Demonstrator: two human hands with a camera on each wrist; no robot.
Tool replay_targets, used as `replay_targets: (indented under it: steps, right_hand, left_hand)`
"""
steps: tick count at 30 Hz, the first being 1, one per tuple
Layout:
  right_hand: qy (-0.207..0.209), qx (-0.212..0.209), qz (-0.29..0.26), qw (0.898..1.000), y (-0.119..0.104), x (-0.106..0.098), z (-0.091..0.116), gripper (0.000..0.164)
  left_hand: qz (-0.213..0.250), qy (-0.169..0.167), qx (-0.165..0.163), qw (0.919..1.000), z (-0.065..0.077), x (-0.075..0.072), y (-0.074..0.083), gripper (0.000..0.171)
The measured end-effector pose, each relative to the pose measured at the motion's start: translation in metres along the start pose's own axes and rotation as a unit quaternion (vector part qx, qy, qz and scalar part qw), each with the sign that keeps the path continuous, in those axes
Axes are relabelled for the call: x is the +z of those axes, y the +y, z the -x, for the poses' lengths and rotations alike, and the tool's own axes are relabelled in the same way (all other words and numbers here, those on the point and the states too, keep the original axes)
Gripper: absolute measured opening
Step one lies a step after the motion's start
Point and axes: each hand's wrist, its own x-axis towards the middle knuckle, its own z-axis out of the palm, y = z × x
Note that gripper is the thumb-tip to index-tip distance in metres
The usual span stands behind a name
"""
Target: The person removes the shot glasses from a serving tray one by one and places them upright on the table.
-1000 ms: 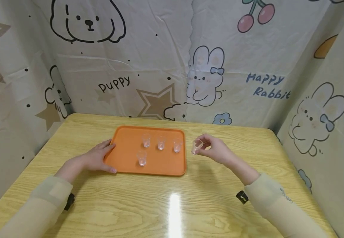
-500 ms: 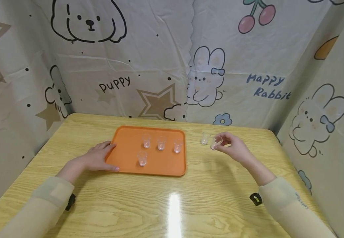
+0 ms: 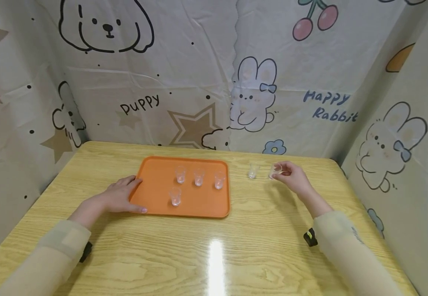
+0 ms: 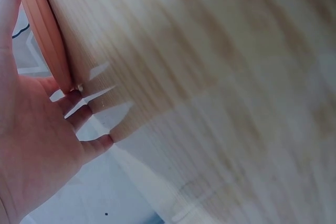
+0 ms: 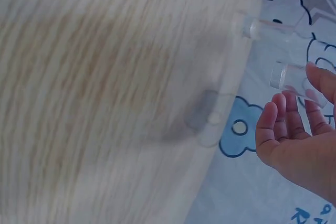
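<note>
My right hand (image 3: 291, 174) pinches a small clear cup (image 3: 274, 170) between thumb and fingers at the back right of the table. In the right wrist view this cup (image 5: 294, 80) is held above the table, its shadow apart from it. Left of it stands a matching clear cup (image 3: 252, 170). My left hand (image 3: 119, 195) rests against the left end of an orange tray (image 3: 151, 185), thumb at the front corner. In the left wrist view its fingers spread past the tray's edge (image 4: 44, 22). Several more clear cups (image 3: 198, 177) stand upright on the tray.
The wooden table (image 3: 162, 255) carries the tray at its back middle. A cloth with cartoon prints (image 3: 195, 61) hangs behind the table and along both sides.
My right hand has carried its cup away from the tray, right and slightly back. The standing cup beside the tray has come into view. My left hand stays at the tray.
</note>
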Motion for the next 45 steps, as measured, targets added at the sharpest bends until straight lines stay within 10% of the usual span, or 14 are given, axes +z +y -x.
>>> replay_targets:
  steps: [26,45]
  right_hand:
    - [-0.008,0.071,-0.05,0.996,0.027,0.02,-0.034,0.047]
    - [-0.014,0.057,-0.03,0.998,0.004,0.004,-0.015,0.061]
  left_hand:
    - [0.002,-0.002,0.001,1.0,-0.001,0.001,-0.003,0.114]
    - [0.001,-0.003,0.0,1.0,-0.001,0.002,-0.005,0.115]
